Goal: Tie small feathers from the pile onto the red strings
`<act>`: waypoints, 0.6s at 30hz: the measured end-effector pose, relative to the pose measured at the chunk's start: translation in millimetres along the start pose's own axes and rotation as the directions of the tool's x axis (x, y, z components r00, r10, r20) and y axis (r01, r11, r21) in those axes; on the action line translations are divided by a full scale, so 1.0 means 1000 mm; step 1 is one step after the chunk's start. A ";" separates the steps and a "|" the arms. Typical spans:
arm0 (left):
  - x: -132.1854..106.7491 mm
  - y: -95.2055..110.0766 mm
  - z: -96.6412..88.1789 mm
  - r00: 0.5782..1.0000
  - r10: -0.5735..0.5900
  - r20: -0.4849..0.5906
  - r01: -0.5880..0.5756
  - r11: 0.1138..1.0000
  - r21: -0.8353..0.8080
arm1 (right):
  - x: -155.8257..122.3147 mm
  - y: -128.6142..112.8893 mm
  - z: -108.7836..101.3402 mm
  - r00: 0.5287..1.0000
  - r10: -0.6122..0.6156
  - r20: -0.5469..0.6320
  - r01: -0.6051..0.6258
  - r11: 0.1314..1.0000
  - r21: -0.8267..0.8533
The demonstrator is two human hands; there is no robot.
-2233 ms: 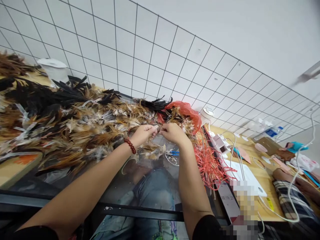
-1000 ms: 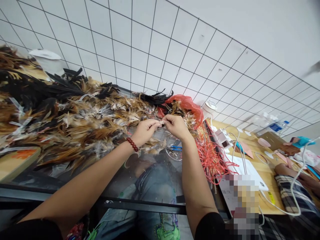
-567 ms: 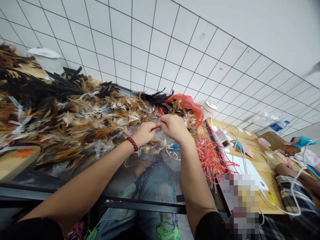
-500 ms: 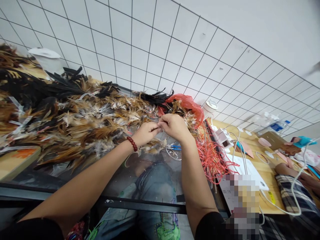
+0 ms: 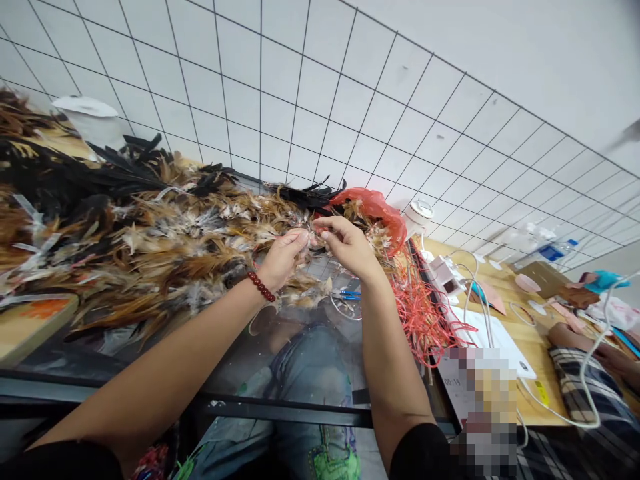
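Head view: we see the left hand point(image 5: 281, 257) and right hand point(image 5: 349, 245) raised close together above the glass desk point(image 5: 300, 363), fingertips pinched on a small tuft of feathers point(image 5: 313, 239), likely so both can work its quill end. The tuft looks pale and brown, fluffy. It sits at the near edge of the big feather pile point(image 5: 150, 233), beside red strings point(image 5: 423, 320).

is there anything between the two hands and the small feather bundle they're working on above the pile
Nothing visible does. The left hand and right hand both pinch the small feather bundle directly with their fingertips, just above the feather pile. The red bag and red strings lie off to the right, apart from the grip.
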State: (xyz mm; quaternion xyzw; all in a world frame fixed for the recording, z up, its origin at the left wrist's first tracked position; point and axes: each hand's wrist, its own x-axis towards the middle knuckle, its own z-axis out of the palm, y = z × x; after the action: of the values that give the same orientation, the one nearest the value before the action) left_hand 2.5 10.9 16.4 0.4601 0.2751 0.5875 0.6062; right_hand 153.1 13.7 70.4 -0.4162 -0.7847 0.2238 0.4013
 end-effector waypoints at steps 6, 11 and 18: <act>0.001 -0.001 0.000 0.994 0.007 -0.107 -0.010 0.999 -0.031 | 0.002 0.000 0.015 0.993 0.068 0.095 -0.071 0.997 0.027; 0.001 -0.003 0.004 0.977 0.058 -0.204 -0.054 0.998 0.026 | 0.005 0.000 0.019 0.980 0.191 -0.058 -0.194 0.979 -0.060; 0.000 0.002 0.003 0.975 -0.153 -0.160 0.123 0.975 -0.184 | 0.000 -0.006 0.014 0.993 0.026 -0.116 -0.070 0.919 -0.389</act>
State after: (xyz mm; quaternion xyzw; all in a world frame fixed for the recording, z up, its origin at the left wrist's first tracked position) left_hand 4.5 9.6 19.1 0.3328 0.3061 0.6030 0.6572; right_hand 138.4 10.4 66.9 -0.5188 -0.7801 0.0491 0.3462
